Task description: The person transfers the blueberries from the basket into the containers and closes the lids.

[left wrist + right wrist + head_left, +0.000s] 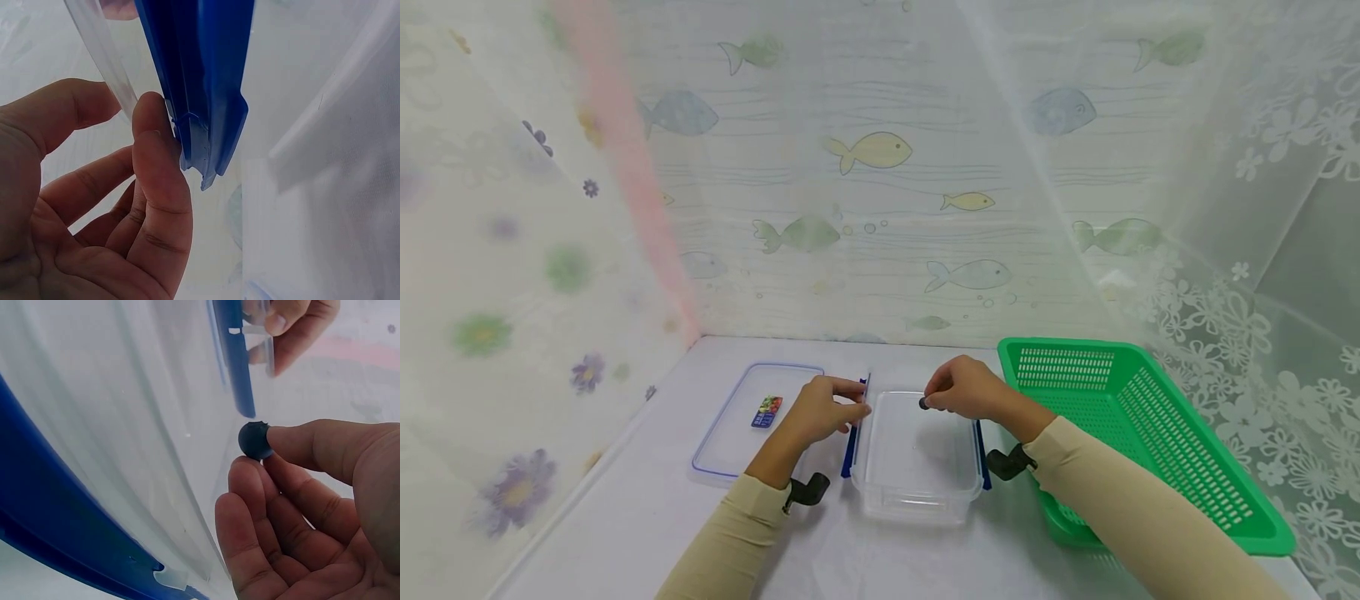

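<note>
My left hand (823,408) pinches a thin clear plastic strip (103,56) between thumb and fingers, at the left side of a clear plastic container (917,508). Close beside those fingers is a blue clip (200,62) of the container. Above the container's far right part, my right hand (966,390) pinches a small, round, dark blue blueberry (255,440) between thumb and fingertips, its jagged crown showing. Another blue clip (982,454) runs along the container's right side. How the strip joins the container I cannot tell.
Left of the container lies a clear lid (718,450) with a blue seal, bearing a small colourful label (767,412). A green perforated basket (1195,442) stands on the right, under my right forearm. Printed curtains (880,250) hang behind the white table (625,517).
</note>
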A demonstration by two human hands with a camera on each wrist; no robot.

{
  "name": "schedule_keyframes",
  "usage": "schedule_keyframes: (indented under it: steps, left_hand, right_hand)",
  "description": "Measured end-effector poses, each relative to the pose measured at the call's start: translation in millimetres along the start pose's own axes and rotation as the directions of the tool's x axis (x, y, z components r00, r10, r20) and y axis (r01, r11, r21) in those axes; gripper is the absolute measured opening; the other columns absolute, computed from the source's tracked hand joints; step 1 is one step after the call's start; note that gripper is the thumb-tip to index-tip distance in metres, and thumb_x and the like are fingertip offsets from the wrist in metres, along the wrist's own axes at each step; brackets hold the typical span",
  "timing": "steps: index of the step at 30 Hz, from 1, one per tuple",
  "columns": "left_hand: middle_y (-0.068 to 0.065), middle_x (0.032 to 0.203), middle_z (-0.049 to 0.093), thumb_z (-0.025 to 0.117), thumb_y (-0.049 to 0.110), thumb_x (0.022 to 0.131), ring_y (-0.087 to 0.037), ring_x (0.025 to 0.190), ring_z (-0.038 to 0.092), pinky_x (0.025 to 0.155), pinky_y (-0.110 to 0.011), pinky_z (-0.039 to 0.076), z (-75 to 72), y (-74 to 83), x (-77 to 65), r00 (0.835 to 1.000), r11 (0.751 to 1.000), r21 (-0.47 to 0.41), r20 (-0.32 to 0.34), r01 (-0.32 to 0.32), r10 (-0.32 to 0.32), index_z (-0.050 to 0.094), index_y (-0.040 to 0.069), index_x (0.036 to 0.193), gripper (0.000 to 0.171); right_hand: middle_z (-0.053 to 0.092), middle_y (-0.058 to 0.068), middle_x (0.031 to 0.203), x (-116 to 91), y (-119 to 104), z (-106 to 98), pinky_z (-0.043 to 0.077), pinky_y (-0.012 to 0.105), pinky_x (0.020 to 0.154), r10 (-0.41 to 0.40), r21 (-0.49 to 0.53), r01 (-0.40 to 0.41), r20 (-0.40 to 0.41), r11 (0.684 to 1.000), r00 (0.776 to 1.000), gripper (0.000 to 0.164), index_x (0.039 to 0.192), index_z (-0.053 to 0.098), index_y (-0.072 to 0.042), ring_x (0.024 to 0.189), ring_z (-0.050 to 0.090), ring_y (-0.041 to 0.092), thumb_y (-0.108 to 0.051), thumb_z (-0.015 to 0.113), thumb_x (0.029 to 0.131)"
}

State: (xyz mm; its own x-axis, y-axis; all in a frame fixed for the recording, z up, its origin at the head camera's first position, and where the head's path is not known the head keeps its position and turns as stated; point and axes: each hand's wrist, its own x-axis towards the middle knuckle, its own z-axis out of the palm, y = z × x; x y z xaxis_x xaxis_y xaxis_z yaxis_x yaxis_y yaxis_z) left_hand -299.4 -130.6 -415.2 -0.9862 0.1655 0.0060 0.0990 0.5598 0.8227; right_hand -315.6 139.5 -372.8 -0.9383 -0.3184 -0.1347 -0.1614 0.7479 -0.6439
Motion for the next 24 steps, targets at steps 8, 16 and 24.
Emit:
schedule_keyframes:
  steps: [8, 16, 24]
  left_hand:
    - [-0.003, 0.108, 0.073, 0.080, 0.023, 0.090, -0.016, 0.071, 0.071, 0.068, -0.032, 0.062, -0.1, 0.6, -0.2, 1.000, 1.000, -0.001, 0.005, 0.008, -0.008, 0.073, 0.009, 0.128, 0.041]
    - [-0.003, 0.108, 0.073, 0.081, 0.025, 0.089, -0.017, 0.071, 0.071, 0.067, -0.033, 0.062, -2.2, 2.7, -1.2, 1.000, 1.000, -0.008, 0.012, 0.019, -0.019, 0.073, 0.009, 0.129, 0.043]
    - [-0.004, 0.109, 0.073, 0.080, 0.023, 0.090, -0.017, 0.072, 0.071, 0.068, -0.033, 0.062, -1.2, 2.5, -0.3, 1.000, 1.000, -0.012, 0.015, 0.023, -0.023, 0.073, 0.010, 0.129, 0.042]
  right_hand:
    - [0.074, 0.000, 0.090, -1.0, -1.4, -0.6, 0.057, 0.032, 0.073, -0.002, 0.002, 0.002, 0.004, 1.000, 1.000, 0.007, 0.096, 0.076, -0.016, 0.083, 0.066, 0.017, -0.023, 0.076, 0.094]
    - [0.075, 0.001, 0.092, -1.5, -3.2, -1.7, 0.058, 0.032, 0.074, 0.010, 0.010, -0.011, 0.012, 1.000, 1.000, 0.008, 0.097, 0.076, -0.016, 0.084, 0.066, 0.018, -0.023, 0.076, 0.094]
    - [0.076, 0.004, 0.095, -1.3, -2.1, -2.9, 0.057, 0.033, 0.074, 0.005, 0.018, -0.006, 0.020, 1.000, 1.000, 0.008, 0.096, 0.076, -0.016, 0.085, 0.066, 0.018, -0.024, 0.076, 0.094]
